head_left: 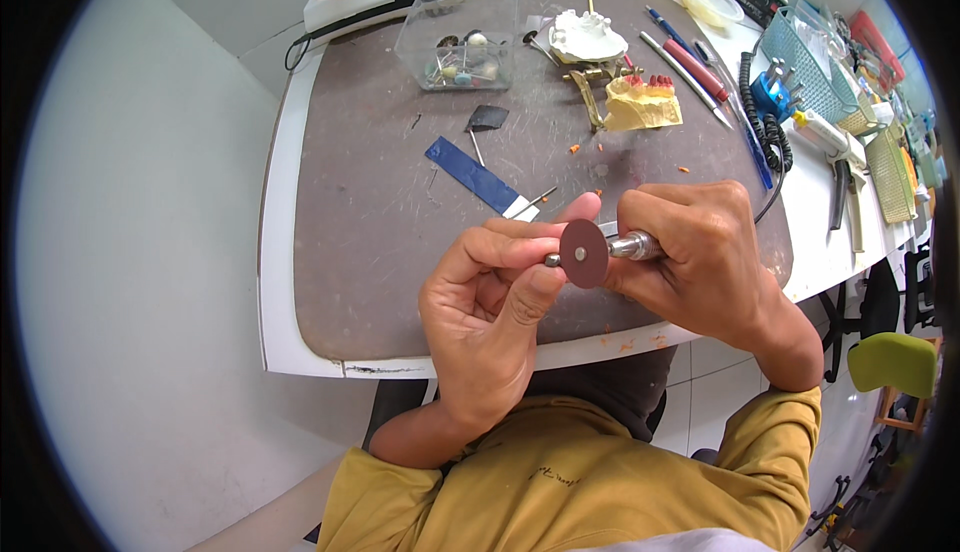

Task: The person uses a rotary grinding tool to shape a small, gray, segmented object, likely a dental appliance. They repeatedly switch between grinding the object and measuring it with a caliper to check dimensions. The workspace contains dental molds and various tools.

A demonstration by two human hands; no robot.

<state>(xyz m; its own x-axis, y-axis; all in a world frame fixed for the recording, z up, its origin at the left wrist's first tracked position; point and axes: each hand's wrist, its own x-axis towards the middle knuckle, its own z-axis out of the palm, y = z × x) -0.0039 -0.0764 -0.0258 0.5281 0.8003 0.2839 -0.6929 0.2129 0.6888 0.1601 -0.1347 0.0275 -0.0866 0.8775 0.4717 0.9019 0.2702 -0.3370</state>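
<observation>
My right hand (695, 257) is wrapped round a silver rotary handpiece (636, 245). A reddish-brown disc (583, 264) is mounted on the handpiece's tip, flat side toward me. Between the thumb and fingertips of my left hand (480, 302) is a small shiny metal piece (552, 260), right beside the disc's left edge. Whether the disc touches it I cannot tell. Just beyond my left fingers lie a thin metal bur (540, 197) and a dark blue strip (470, 172) with a white end.
A yellow dental model (640, 110) with red teeth stands on a brass articulator beneath a white plaster cast (587, 37). A clear box (460, 67) of small tool bits sits far left on the brown mat (360, 222). Pens, a blue bur stand (775, 92) and baskets line the right side.
</observation>
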